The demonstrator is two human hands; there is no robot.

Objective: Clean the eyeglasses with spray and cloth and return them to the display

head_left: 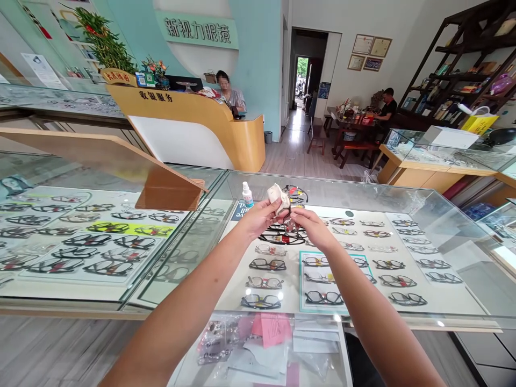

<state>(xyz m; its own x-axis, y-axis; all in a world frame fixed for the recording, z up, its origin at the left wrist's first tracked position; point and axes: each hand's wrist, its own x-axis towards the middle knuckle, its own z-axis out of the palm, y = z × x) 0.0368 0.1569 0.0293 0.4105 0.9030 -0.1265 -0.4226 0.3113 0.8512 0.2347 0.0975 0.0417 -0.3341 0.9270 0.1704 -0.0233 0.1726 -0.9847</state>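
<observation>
Above the glass display case, my left hand [263, 216] is closed on a crumpled pale cloth [279, 196]. Close beside it on the right, my right hand [311, 224] pinches a dark-framed pair of glasses [291, 220], which touches the cloth. A small white spray bottle [247, 194] stands upright on the glass just left of the cloth. Another dark pair of glasses [296, 191] shows behind my hands. Rows of glasses [267, 264] lie under the glass top below my forearms.
An open drawer [344, 355] holding plastic bags and pink and white papers is nearest me. A tilted brown panel [169, 185] stands on the left case. One person sits behind the wooden counter [245, 145], another at the back table.
</observation>
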